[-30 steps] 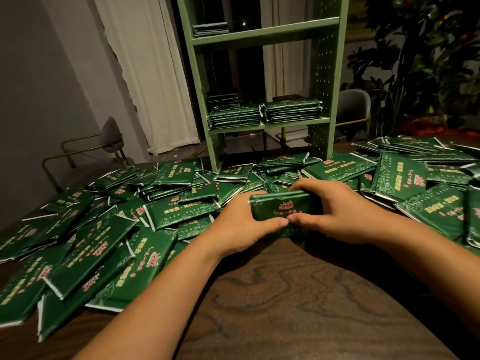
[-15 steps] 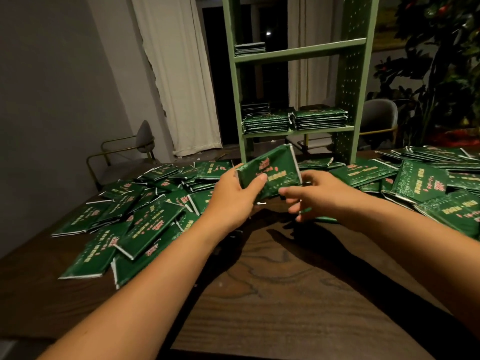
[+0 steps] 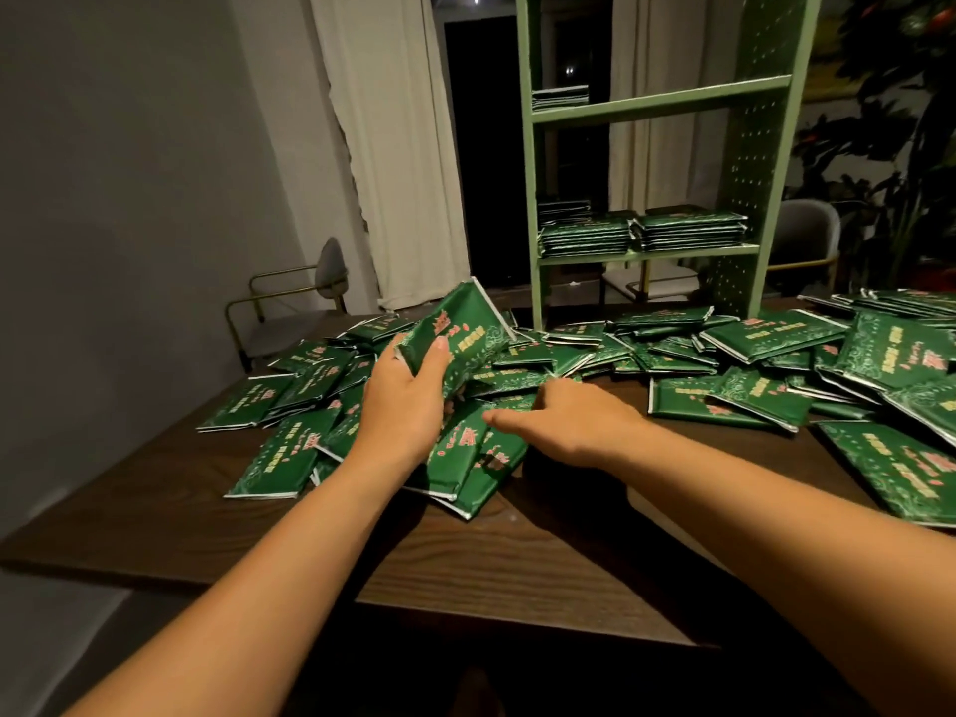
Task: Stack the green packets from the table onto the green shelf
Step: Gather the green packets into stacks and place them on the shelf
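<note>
left hand: grips a tilted bundle of packets, centre frame
right hand: fingers relaxed, resting on loose packets strewn over the table
shelf: upper right, stacks on it

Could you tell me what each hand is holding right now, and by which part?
Left hand grips a bundle of green packets by its lower end; right hand holds nothing.

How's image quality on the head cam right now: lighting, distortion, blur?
Head view: dim warm light, dark doorway behind the green shelf; wide-angle bending tilts the shelf's uprights; the held packets in the left hand look slightly soft, print unreadable; the right hand shadows the table.
</note>
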Motion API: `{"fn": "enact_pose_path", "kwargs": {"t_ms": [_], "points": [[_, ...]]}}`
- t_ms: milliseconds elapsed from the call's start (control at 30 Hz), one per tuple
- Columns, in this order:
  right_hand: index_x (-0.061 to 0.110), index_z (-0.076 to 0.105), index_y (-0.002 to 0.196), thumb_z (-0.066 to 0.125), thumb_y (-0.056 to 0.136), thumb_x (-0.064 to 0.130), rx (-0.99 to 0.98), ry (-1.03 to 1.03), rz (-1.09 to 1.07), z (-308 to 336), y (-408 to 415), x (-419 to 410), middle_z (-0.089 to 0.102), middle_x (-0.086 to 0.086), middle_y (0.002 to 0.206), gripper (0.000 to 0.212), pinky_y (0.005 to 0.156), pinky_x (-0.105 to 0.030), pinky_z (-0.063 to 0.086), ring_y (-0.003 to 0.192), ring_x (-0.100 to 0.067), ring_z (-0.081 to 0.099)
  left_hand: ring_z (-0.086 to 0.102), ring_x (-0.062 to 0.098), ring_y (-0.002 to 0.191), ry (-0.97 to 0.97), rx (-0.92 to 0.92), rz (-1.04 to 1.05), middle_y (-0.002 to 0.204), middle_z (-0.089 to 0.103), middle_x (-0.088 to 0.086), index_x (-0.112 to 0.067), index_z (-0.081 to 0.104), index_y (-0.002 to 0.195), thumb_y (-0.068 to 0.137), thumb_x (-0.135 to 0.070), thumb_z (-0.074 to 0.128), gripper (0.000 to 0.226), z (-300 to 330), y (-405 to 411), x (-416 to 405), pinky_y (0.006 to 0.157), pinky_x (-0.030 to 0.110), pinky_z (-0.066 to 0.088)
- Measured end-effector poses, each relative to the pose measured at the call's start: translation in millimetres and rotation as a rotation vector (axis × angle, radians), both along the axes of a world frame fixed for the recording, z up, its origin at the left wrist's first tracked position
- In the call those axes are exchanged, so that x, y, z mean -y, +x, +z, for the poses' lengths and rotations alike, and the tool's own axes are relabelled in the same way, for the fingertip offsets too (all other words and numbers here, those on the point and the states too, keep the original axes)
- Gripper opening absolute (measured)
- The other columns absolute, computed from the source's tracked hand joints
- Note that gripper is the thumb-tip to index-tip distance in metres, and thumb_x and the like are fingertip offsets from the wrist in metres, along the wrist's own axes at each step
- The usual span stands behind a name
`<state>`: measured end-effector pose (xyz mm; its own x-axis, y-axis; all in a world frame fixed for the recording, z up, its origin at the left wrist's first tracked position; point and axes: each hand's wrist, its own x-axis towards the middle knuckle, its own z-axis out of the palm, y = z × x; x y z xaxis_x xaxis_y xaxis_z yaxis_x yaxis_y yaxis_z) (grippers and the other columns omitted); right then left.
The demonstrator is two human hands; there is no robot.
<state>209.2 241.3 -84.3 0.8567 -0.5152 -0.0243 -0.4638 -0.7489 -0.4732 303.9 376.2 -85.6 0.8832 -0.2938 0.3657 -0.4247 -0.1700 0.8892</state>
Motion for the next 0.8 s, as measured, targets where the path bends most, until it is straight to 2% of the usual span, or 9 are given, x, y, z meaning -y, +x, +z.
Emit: {"fn": "enact_pose_path", "kwargs": {"t_ms": [100, 167, 200, 300, 433, 533, 633, 733, 800], "points": [[0.015, 0.056, 0.103, 0.045, 0.077, 0.088, -0.015, -0.116, -0.048, -1, 11, -20, 0.064, -0.009, 0.118, 0.078, 0.083, -0.039, 0.042, 0.113, -0.032, 0.06, 0.062, 0.035, 0.111, -0.014, -0.009, 0.096, 0.108, 0.069, 0.012, -0.004, 0.063, 0.124, 0.102, -0.043, 0.051, 0.046, -7, 9, -9, 0.088, 0.041, 0.048], [0.014, 0.057, 0.116, 0.046, 0.074, 0.09, -0.022, -0.171, -0.069, -3, 17, -27, 0.063, -0.011, 0.127, 0.087, 0.091, -0.041, 0.042, 0.122, -0.032, 0.056, 0.058, 0.035, 0.12, 0.012, -0.032, 0.125, 0.121, 0.067, 0.011, -0.006, 0.058, 0.133, 0.101, -0.048, 0.05, 0.053, -13, 11, -14, 0.101, 0.046, 0.046], [0.015, 0.056, 0.111, 0.049, 0.073, 0.09, -0.031, -0.177, -0.075, -3, 18, -29, 0.063, -0.011, 0.127, 0.085, 0.095, -0.041, 0.041, 0.124, -0.032, 0.055, 0.057, 0.033, 0.124, 0.029, -0.042, 0.128, 0.128, 0.065, 0.01, -0.009, 0.055, 0.138, 0.1, -0.05, 0.049, 0.056, -16, 10, -15, 0.106, 0.049, 0.044], [0.018, 0.047, 0.082, 0.066, 0.067, 0.083, -0.047, -0.038, -0.099, -4, 23, -32, 0.065, -0.005, 0.11, 0.07, 0.094, -0.04, 0.042, 0.114, -0.029, 0.06, 0.055, 0.037, 0.125, 0.085, -0.043, 0.136, 0.132, 0.062, 0.018, -0.008, 0.051, 0.141, 0.1, -0.051, 0.049, 0.059, -29, 12, -19, 0.107, 0.05, 0.043], [0.016, 0.058, 0.084, 0.081, 0.067, 0.065, -0.012, 0.165, -0.106, -8, 36, -31, 0.068, -0.003, 0.096, 0.057, 0.087, -0.036, 0.054, 0.097, -0.026, 0.067, 0.056, 0.041, 0.12, 0.109, -0.032, 0.114, 0.124, 0.063, 0.024, -0.01, 0.048, 0.143, 0.1, -0.054, 0.047, 0.062, -37, 13, -20, 0.105, 0.054, 0.045], [0.012, 0.066, 0.09, 0.081, 0.077, 0.047, 0.021, 0.235, -0.093, -9, 39, -28, 0.071, -0.008, 0.097, 0.04, 0.086, -0.038, 0.057, 0.092, -0.027, 0.069, 0.053, 0.036, 0.127, 0.131, -0.038, 0.105, 0.129, 0.061, 0.023, -0.016, 0.033, 0.155, 0.101, -0.053, 0.046, 0.067, -36, 12, -20, 0.109, 0.053, 0.041], [0.007, 0.062, 0.084, 0.078, 0.084, 0.026, 0.089, 0.365, -0.08, -2, 29, -20, 0.07, -0.012, 0.087, 0.024, 0.079, -0.038, 0.06, 0.08, -0.026, 0.069, 0.05, 0.029, 0.131, 0.124, 0.019, 0.097, 0.129, 0.063, 0.008, -0.015, 0.039, 0.152, 0.102, -0.05, 0.045, 0.061, -37, 12, -19, 0.112, 0.05, 0.038], [0.006, 0.055, 0.072, 0.073, 0.088, 0.006, 0.134, 0.565, -0.085, 7, 10, 0, 0.062, -0.013, 0.073, 0.024, 0.059, -0.032, 0.056, 0.061, -0.023, 0.06, 0.046, 0.028, 0.134, 0.114, 0.025, 0.093, 0.13, 0.061, 0.008, -0.015, 0.028, 0.157, 0.104, -0.049, 0.043, 0.065, -33, 7, -15, 0.114, 0.048, 0.035], [0.006, 0.052, 0.069, 0.074, 0.086, 0.004, 0.161, 0.636, -0.083, 10, -3, 18, 0.061, -0.014, 0.075, 0.028, 0.058, -0.03, 0.053, 0.065, -0.024, 0.059, 0.044, 0.029, 0.137, 0.1, 0.036, 0.098, 0.139, 0.056, 0.009, -0.016, 0.029, 0.157, 0.104, -0.05, 0.043, 0.065, -31, 4, -10, 0.116, 0.048, 0.034]]}}
